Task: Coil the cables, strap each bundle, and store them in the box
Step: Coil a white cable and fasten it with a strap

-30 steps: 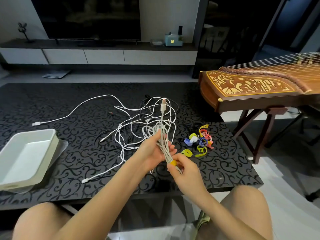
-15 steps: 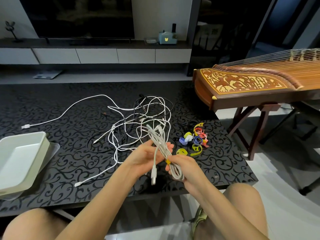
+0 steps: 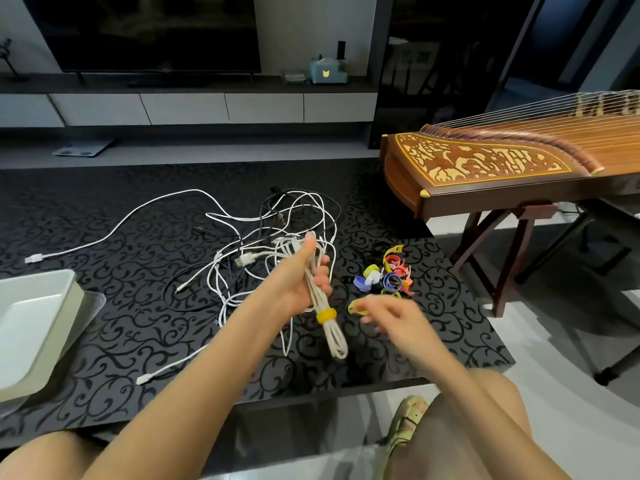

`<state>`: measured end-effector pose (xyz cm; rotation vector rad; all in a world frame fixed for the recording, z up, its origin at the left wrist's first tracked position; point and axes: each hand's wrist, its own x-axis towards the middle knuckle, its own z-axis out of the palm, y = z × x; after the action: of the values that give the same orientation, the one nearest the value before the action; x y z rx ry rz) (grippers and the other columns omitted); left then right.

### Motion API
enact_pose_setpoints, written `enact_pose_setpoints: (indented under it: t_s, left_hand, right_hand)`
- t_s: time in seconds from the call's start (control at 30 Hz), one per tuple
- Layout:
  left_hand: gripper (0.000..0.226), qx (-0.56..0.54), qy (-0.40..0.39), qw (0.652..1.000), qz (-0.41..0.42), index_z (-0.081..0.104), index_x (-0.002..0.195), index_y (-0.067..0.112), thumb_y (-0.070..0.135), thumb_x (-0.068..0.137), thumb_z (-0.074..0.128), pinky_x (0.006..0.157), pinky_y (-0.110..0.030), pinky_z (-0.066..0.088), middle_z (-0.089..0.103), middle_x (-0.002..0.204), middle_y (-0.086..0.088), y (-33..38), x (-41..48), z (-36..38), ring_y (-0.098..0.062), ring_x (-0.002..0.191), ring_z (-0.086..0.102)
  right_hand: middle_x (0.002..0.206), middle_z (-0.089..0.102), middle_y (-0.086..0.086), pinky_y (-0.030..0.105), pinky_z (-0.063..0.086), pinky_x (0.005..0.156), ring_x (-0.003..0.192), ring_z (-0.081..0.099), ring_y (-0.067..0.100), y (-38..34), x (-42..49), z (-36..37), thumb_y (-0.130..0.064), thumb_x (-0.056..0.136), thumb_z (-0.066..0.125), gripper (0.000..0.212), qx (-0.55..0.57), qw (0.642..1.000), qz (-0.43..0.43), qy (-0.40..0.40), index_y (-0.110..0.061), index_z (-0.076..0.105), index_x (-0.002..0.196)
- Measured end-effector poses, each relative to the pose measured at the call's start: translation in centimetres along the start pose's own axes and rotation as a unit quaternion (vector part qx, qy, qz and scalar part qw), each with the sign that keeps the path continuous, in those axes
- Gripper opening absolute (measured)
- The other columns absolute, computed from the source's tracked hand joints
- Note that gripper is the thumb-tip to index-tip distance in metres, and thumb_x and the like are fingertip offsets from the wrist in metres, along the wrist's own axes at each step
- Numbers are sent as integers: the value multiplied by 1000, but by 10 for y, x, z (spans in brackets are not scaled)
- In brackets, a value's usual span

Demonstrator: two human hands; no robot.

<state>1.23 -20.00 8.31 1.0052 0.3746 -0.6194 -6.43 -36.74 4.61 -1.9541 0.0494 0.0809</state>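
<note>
My left hand [image 3: 300, 285] grips a coiled white cable bundle [image 3: 330, 336] bound by a yellow strap [image 3: 326, 315]; the looped end hangs below my palm. My right hand [image 3: 394, 318] is blurred, off the bundle, with loose fingers and nothing in it, just in front of a pile of coloured straps [image 3: 386, 277] and touching a yellow strap [image 3: 356, 308]. A tangle of loose white and black cables [image 3: 249, 244] lies on the black patterned table [image 3: 104, 237]. The white box [image 3: 38, 320] stands at the left edge.
A wooden zither on a stand [image 3: 512, 164] sits right of the table, overhanging its far corner. A TV console [image 3: 221, 105] runs along the back wall. My knees are at the table's near edge.
My right hand has let go of the strapped bundle and moved right toward the straps. My left hand now holds the bundle alone, lifted a little.
</note>
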Motion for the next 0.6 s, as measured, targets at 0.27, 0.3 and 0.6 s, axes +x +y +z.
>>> enact_pose_setpoints:
  t_s: [0.27,0.3,0.6]
  left_hand:
    - [46,237,42,969,57,50,77,9,53,82,63,35,-16,26,31,49,5,4,3,-6,-6,37,27]
    - [45,232,40,970,52,49,75,10,52,80,66,34,-16,26,31,48,6,5,3,-7,-6,37,28]
    - [28,288,88,948,106,50,61,5,-2,79,69,31,-15,24,43,57,-6,16,18,5,-13,49,38]
  right_hand:
    - [81,69,1,32,46,53,68,58,27,71,54,-37,-5,63,81,29,-526,828,-176,86,-18,74,88]
    - [74,68,1,30,44,49,63,57,27,70,57,-38,-3,60,81,26,-511,829,-190,120,-18,74,79]
    - [89,62,11,29,40,64,91,57,30,16,140,-39,-22,88,55,24,-454,877,129,86,-7,49,71]
